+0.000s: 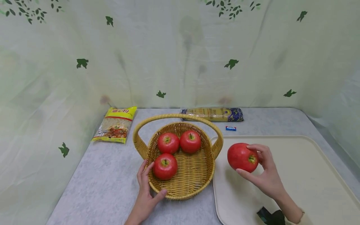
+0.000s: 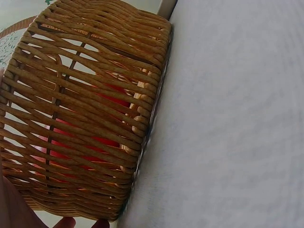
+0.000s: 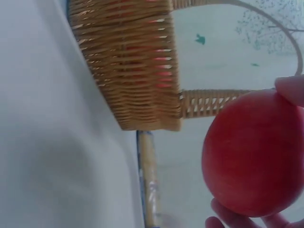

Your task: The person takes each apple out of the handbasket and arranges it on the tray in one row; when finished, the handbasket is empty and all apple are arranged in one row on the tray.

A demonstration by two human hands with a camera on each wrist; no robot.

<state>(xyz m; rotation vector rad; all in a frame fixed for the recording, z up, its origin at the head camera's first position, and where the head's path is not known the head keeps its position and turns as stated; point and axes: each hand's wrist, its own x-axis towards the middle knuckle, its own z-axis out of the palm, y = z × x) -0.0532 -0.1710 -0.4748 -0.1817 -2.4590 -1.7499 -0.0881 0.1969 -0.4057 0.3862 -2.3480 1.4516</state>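
A golden wicker basket (image 1: 194, 175) with a tall arched handle stands on the table, with three red apples in it: a rear left apple (image 1: 168, 143), a rear right apple (image 1: 190, 141) and a front apple (image 1: 165, 166). My left hand (image 1: 146, 193) holds the basket's front left side, fingers along the rim and thumb at the front. To the right of the basket, my right hand (image 1: 265, 173) grips another red apple (image 1: 242, 157) between thumb and fingers, raised over the cream tray (image 1: 303, 187). In the right wrist view that held apple (image 3: 251, 154) hides part of the handle.
A yellow-topped food bag (image 1: 115, 125) lies at the back left. Behind the basket lies a long pack of what looks like noodles (image 1: 212, 114), with a small blue and red packet (image 1: 231, 128) in front of it. A pale leaf-printed curtain (image 1: 180, 62) hangs around the table.
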